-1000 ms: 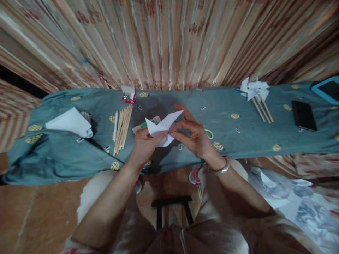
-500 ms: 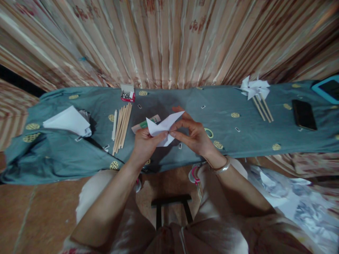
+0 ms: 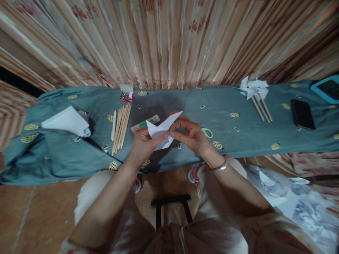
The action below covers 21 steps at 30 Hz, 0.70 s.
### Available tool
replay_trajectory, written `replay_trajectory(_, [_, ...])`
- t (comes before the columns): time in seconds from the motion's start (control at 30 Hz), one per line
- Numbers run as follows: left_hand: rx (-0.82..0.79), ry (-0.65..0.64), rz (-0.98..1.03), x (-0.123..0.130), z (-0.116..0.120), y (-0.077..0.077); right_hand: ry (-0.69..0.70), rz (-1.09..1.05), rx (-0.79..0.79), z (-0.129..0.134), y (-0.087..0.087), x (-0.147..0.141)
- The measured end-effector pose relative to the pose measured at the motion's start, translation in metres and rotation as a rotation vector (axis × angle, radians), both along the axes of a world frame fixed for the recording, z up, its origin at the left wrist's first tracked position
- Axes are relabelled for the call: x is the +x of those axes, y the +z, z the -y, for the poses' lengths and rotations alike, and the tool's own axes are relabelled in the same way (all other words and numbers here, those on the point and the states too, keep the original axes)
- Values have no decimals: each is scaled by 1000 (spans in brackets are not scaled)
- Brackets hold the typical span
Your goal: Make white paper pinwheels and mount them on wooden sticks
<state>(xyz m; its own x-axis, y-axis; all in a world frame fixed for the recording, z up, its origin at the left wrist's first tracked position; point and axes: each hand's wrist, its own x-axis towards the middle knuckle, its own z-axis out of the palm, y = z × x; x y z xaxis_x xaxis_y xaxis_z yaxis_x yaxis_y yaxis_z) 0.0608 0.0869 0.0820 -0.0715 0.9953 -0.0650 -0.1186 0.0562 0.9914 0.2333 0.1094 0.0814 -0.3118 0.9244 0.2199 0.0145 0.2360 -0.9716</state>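
Both hands hold a white paper pinwheel (image 3: 162, 129) with folded, pointed blades above the middle of the cloth. My left hand (image 3: 143, 144) grips its left side, thumb pressed near the centre. My right hand (image 3: 190, 137) pinches at the centre from the right; its fingertips meet the left thumb there, and anything small between them is hidden. Behind the paper lies a tube with a green label (image 3: 144, 123). To the left are a bundle of thin wooden sticks (image 3: 122, 127) and a white pen-like stick (image 3: 113, 125). A pale green ring-shaped object (image 3: 207, 133) lies beside my right hand.
On the green cloth (image 3: 249, 141) stand an open red box of small metal pieces (image 3: 127, 94) and a stack of white paper (image 3: 67, 120). Finished pinwheels on sticks (image 3: 254, 90), a black phone (image 3: 302, 114) and a blue-framed device (image 3: 328, 89) lie right. A bag of paper (image 3: 299, 201) sits below.
The paper has tilted slightly between my hands, its lower edge now a little lower. My right fingers have shifted slightly at the centre. Both hands keep their hold.
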Motion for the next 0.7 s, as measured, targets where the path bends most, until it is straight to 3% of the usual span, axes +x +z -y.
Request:
replay_trajectory(0.47, [7, -35, -45, -4, 0, 1, -37, -109, -157, -2, -10, -1])
replay_trajectory(0.7, [-30, -57, -39, -4, 1, -1, 144, -205, -257, -2, -6, -1])
